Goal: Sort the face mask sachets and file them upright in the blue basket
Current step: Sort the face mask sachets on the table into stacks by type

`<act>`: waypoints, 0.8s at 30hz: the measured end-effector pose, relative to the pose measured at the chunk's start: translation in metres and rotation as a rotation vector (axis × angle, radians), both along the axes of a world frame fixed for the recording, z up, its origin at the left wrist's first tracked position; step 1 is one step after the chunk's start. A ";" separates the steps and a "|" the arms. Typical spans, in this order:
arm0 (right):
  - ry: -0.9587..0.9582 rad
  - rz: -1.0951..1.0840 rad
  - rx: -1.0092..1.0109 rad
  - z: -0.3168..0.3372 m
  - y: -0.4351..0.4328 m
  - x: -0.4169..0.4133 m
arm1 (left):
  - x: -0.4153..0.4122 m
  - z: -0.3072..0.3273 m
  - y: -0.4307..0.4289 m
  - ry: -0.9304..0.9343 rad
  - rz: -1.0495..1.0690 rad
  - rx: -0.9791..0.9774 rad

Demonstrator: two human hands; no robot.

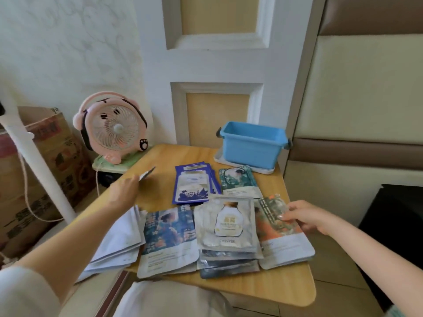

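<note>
The left hand's (pixel 124 191) fingers pinch a thin sachet (pixel 147 173) over the surface's (pixel 251 287) bare left edge. Sorted sachet piles (pixel 226 225) lie flat between both hands. The right hand's (pixel 306 217) relaxed fingers rest on the orange sachet pile (pixel 283 243); beyond them stands the blue basket (pixel 251 145), its bottom hidden.

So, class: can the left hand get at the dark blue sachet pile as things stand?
Probably yes: nothing lies between left hand and dark blue sachet pile, though it holds a sachet.
</note>
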State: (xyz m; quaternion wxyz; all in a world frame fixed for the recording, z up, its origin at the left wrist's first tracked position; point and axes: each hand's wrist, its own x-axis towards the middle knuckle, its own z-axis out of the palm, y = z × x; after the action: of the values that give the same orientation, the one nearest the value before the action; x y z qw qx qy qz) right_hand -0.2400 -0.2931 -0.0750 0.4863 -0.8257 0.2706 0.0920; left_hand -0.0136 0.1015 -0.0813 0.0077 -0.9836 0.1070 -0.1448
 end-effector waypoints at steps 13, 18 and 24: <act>-0.357 -0.023 0.064 -0.008 0.099 0.036 | -0.055 0.051 -0.019 0.349 -0.270 -1.649; -0.435 0.058 -0.063 -0.010 0.118 0.036 | -0.061 0.060 -0.028 0.482 -0.257 -1.727; -0.869 0.062 0.086 0.056 0.108 0.057 | -0.077 0.087 -0.044 0.471 -0.459 -1.466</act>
State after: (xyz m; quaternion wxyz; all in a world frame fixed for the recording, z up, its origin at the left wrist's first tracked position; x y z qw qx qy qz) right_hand -0.1831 -0.1846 -0.0191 0.5859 -0.7745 0.0119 -0.2380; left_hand -0.0902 0.0571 0.0054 -0.6930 -0.6964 0.1831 0.0353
